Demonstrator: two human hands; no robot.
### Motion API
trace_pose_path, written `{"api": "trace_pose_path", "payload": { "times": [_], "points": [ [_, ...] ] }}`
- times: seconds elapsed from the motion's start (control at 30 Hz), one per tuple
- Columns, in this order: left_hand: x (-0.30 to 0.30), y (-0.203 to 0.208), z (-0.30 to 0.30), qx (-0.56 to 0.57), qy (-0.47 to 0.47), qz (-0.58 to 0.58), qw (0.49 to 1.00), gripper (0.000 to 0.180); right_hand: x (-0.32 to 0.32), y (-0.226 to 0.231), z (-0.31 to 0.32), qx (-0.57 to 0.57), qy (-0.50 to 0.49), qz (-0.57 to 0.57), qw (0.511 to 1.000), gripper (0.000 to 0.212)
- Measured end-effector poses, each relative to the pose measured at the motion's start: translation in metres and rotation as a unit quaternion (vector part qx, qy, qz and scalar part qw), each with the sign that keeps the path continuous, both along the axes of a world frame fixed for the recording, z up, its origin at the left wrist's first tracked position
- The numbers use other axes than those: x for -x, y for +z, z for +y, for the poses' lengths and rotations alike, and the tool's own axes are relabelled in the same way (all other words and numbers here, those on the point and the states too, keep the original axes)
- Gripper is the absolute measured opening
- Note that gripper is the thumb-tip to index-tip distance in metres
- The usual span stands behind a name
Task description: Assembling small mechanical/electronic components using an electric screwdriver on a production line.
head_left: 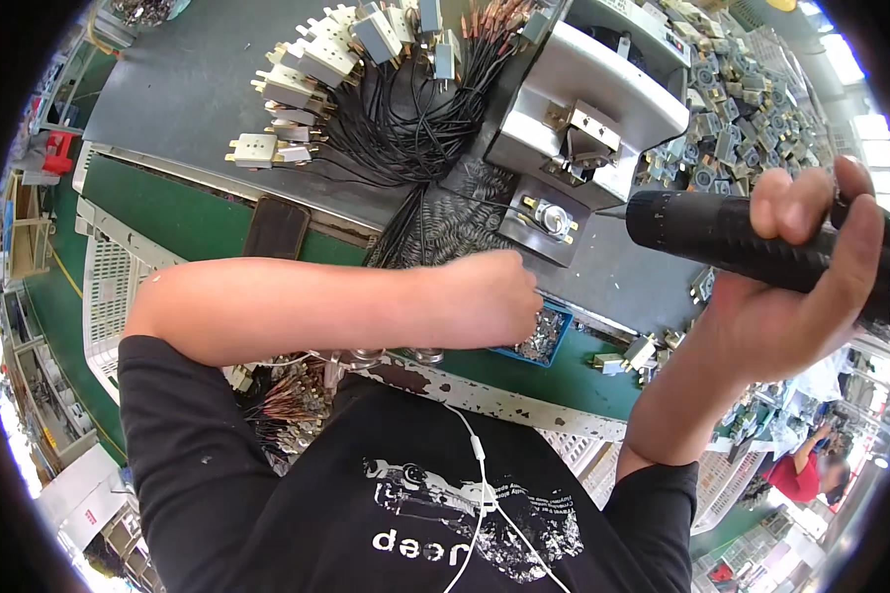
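My right hand (781,287) is wrapped round a black electric screwdriver (702,225), whose thin bit points left toward a metal fixture block (539,237). On that block sits an opened plug (552,219) with a round metallic part and a black cord. My left hand (494,298) is at the edge of a blue tray (562,341) of small metal parts (541,336). Its fingers are curled closed, and whatever they may hold is hidden beneath the hand.
A metal machine (598,94) stands behind the fixture. Several corded plugs (311,59) with bundled black cords (405,119) lie at the far left. More plug parts (732,109) are heaped at the far right, with a few near the front edge (638,354). Another person (801,474) is in the distance at right.
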State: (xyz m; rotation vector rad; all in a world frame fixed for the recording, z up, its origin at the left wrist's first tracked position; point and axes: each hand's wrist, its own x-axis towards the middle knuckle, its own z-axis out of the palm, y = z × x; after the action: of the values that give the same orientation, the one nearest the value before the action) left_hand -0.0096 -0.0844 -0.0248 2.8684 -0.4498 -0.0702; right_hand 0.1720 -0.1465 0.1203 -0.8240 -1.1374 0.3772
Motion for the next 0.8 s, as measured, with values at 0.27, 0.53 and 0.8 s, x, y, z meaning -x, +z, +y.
{"api": "trace_pose_path", "payload": {
  "times": [0.27,0.53,0.8],
  "points": [
    [0.005,-0.008,-0.005,0.046,0.013,-0.075,0.996,0.009,0.019,-0.026,0.044,-0.060,-0.122,0.014,0.991,0.019],
    [0.000,-0.007,0.002,0.140,0.003,-0.017,0.990,0.011,0.027,-0.036,0.062,-0.087,-0.139,0.000,0.986,0.027],
    [-0.003,0.013,0.006,0.213,-0.009,0.044,0.976,0.015,0.003,-0.023,0.080,0.051,0.011,-0.054,0.997,0.032]
  ]
}}
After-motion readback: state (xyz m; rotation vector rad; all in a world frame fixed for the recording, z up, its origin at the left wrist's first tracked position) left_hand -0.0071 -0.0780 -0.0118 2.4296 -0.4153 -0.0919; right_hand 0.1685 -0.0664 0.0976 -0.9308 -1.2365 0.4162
